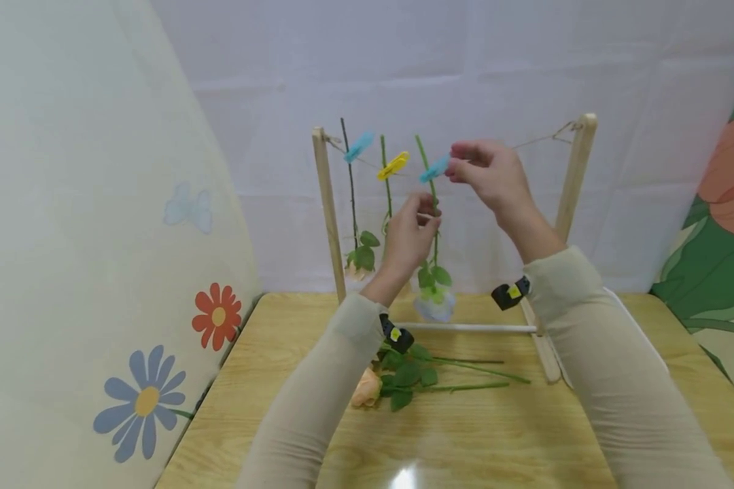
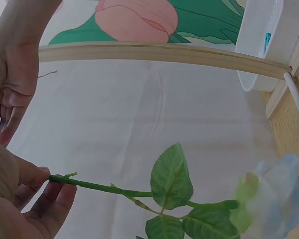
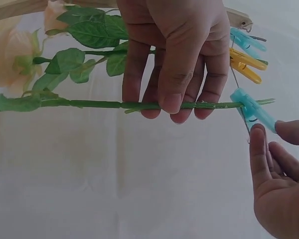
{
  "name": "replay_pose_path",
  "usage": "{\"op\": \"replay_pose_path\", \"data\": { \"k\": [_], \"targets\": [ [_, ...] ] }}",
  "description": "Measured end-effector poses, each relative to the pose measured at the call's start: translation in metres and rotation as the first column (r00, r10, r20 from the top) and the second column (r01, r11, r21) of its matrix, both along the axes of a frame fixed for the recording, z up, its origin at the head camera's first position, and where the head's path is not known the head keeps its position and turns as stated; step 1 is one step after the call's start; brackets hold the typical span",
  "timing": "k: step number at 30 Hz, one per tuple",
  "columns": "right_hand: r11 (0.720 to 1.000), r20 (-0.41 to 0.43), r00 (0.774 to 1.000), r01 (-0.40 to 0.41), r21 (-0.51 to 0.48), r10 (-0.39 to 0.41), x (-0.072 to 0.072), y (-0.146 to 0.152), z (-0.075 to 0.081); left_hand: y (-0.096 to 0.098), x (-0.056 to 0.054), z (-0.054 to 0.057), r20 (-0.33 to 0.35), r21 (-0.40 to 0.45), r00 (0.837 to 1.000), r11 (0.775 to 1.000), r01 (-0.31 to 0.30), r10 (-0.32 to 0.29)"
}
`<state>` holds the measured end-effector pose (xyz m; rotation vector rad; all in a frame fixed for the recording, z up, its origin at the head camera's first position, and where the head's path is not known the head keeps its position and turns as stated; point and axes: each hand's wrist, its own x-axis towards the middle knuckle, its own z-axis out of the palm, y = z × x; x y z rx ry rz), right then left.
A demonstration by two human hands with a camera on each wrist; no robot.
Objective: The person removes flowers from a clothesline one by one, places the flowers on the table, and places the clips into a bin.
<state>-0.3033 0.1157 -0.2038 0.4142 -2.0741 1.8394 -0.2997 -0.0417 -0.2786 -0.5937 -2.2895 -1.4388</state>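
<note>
Pale blue-and-white rose (image 1: 435, 309) hangs head down at the middle of a wooden stand, its blossom just above the level of the tabletop items and its green stem (image 3: 104, 104) rising to a string (image 3: 234, 74). The left hand (image 1: 408, 234) pinches that stem between thumb and fingers, partway between the leaves and the upper end. The right hand (image 1: 495, 178), higher up, holds the tail of a light-blue clothespin (image 1: 434, 170) between thumb and fingertips; the clothespin's other end lies across the stem at the string.

To the left, a yellow clothespin (image 1: 393, 166) and a second blue clothespin (image 1: 359, 147) each hold another stem on the string, with peach roses (image 3: 12, 59) hanging below. Wooden posts (image 1: 575, 176) carry the string at either side, and a white rod (image 1: 465, 328) runs low between them. On the wood-grain table (image 1: 465, 441), in front of the rod, lies a peach rose (image 1: 367, 388) with leaves and several stems pointing right. A white container (image 2: 261, 45) stands beside the right post. White cloth (image 1: 452, 54) hangs behind; painted flowers (image 1: 217, 316) decorate the left panel, and a large pink blossom (image 2: 137, 20) the right one.
</note>
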Motion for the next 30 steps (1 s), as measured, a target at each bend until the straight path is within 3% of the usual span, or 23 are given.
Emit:
{"op": "replay_pose_path", "data": {
  "k": [16, 20, 25, 30],
  "targets": [
    [0.999, 0.078, 0.996, -0.039, -0.004, 0.039, 0.001, -0.008, 0.005, -0.003, -0.002, -0.002, -0.03, 0.004, 1.0, 1.0, 0.003, -0.002],
    [0.999, 0.095, 0.995, -0.028, 0.036, 0.025, 0.001, -0.01, 0.007, -0.004, -0.001, -0.003, -0.037, 0.004, 0.999, 1.0, -0.005, 0.005],
    [0.998, 0.059, 0.998, 0.025, 0.063, -0.028, 0.003, -0.014, 0.006, -0.003, -0.001, -0.004, -0.049, -0.003, 0.999, 1.0, 0.013, -0.013],
    [0.995, 0.0, 0.996, 0.086, -0.042, -0.086, 0.006, -0.017, 0.003, -0.002, 0.0, -0.004, -0.06, -0.029, 0.998, 0.999, 0.019, -0.021]
  ]
}}
